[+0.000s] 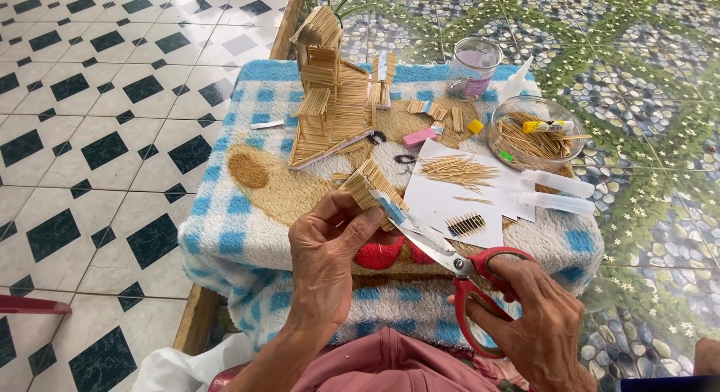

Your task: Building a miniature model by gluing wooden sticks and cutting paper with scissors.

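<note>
1. Here, near right: right hand (544, 324) grips red-handled steel scissors (465, 276), blades parted at the panel edge.
2. Left hand (330, 249) pinches a flat glued toothpick panel (371, 183), mid-table; keep it steady and the cut square.
3. Beyond: white paper sheet (439, 201), round clear plastic tub of sticks (532, 129).
4. Far left: tall toothpick house model (330, 92).

Left hand (326, 246) gripping toothpick panel (370, 183); right hand (541, 321) working red-handled scissors (457, 266), blades at panel's edge. Behind, on towel-covered worktop (240, 212): toothpick house (330, 99), white paper (450, 197), glass bowl (534, 131).
</note>
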